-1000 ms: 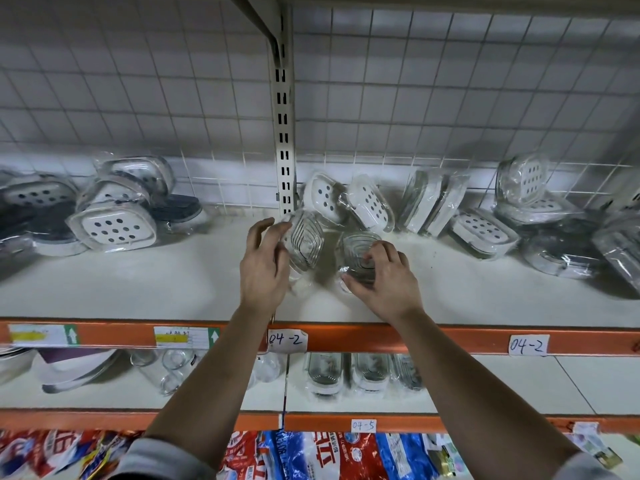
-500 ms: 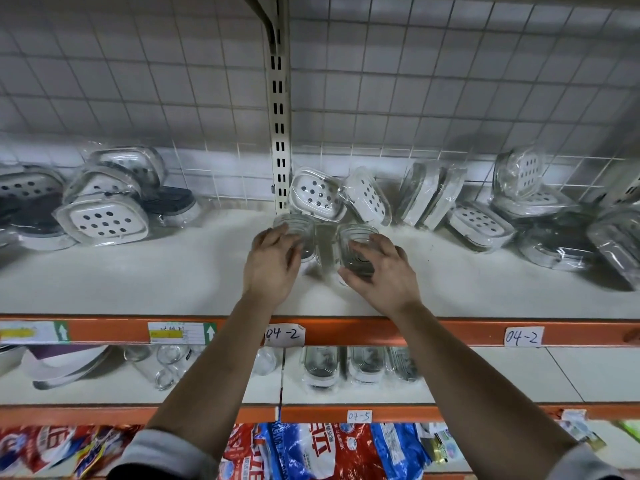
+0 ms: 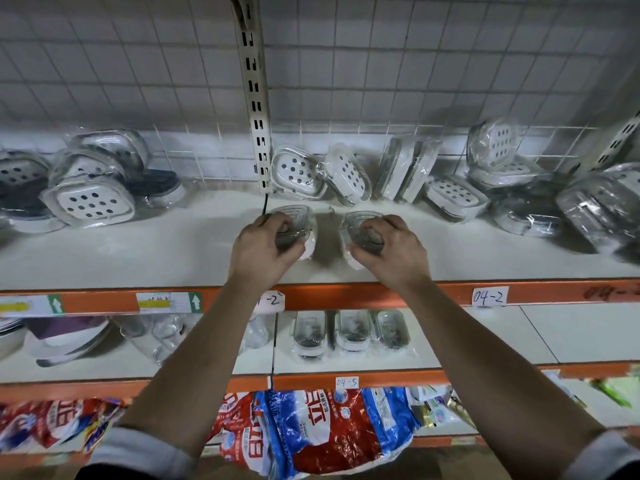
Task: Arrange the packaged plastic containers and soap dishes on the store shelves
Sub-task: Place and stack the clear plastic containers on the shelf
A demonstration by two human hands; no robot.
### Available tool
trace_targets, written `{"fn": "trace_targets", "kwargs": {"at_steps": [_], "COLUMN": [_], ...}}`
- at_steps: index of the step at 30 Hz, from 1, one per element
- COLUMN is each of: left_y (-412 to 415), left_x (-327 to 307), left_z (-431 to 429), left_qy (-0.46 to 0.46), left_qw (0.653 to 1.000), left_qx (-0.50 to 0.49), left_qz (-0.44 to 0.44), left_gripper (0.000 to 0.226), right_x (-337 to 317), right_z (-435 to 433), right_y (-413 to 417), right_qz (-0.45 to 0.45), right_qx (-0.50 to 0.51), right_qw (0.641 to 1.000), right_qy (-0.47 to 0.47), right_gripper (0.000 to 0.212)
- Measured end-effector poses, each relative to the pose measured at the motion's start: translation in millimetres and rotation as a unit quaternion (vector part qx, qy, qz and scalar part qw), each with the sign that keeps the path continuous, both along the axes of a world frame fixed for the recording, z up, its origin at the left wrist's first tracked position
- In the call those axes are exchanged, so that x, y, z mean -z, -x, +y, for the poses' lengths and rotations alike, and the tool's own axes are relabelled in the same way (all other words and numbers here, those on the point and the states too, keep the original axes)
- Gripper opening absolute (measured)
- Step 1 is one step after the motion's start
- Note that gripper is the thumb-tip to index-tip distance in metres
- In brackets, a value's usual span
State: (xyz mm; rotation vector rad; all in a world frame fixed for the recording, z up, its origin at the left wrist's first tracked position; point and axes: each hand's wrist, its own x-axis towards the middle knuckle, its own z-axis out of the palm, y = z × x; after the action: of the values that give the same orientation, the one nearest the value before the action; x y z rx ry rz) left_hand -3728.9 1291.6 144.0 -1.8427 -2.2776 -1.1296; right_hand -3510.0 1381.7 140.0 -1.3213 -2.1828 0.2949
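Dishes: two clear packaged ones, left dish and right dish, low on the top shelf, near its front edge.
Left hand: fingers curled over the left dish, holding it.
Right hand: gripping the right dish likewise.
Change: a second ago the left dish stood tipped on edge, close to its twin; now both lie lower, with a gap between.
Meaning: the pair is probably being set down side by side; letting go seems next.
Behind: white soap dishes lean against the back grid.
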Motion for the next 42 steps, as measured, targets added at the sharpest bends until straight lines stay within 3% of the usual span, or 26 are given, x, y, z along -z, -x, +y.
{"fn": "trace_targets", "kwargs": {"at_steps": [3,7,17,22,25,37,42], "left_y": [-24.7,-65.9,-177.9,-220.9,-236.9,-240.2,-221.1], "left_x": [-3.9,-1.7,12.7,49.9,72.4,170.4,215.3], "left_z": [-16.0,-37.6,-98.2,-130.2,-139.4,-105.2,-66.1], "left_qy": [0.000,0.025,-0.008,-0.084,-0.069,0.080,0.086], "left_qw": [1.000,0.999,0.998,0.993,0.994,0.996,0.996], "left_qx": [0.008,0.006,-0.009,-0.015,-0.007,0.006,0.000], "left_qz": [0.002,0.045,0.069,0.076,0.079,0.034,0.016], "left_gripper": [0.066,0.072,0.063,0.058,0.056,0.055,0.057], "right_x": [-2.9,-5.8,15.6,49.9,73.2,165.6,214.9], "right_z": [-9.6,-30.1,-86.8,-112.8,-115.4,-59.8,-24.1], "right_y": [-23.3,-60.3,-170.6,-218.3,-242.0,-221.0,-198.4], "right_qz": [0.012,-0.013,0.034,0.066,0.065,0.039,0.071], "right_qx": [-0.001,-0.027,-0.072,-0.088,-0.084,-0.051,-0.026], "right_qw": [1.000,0.999,0.995,0.991,0.993,0.993,0.990], "right_qy": [-0.016,-0.024,-0.064,-0.075,-0.048,0.096,0.118], "right_gripper": [0.050,0.050,0.049,0.054,0.052,0.054,0.047]}}
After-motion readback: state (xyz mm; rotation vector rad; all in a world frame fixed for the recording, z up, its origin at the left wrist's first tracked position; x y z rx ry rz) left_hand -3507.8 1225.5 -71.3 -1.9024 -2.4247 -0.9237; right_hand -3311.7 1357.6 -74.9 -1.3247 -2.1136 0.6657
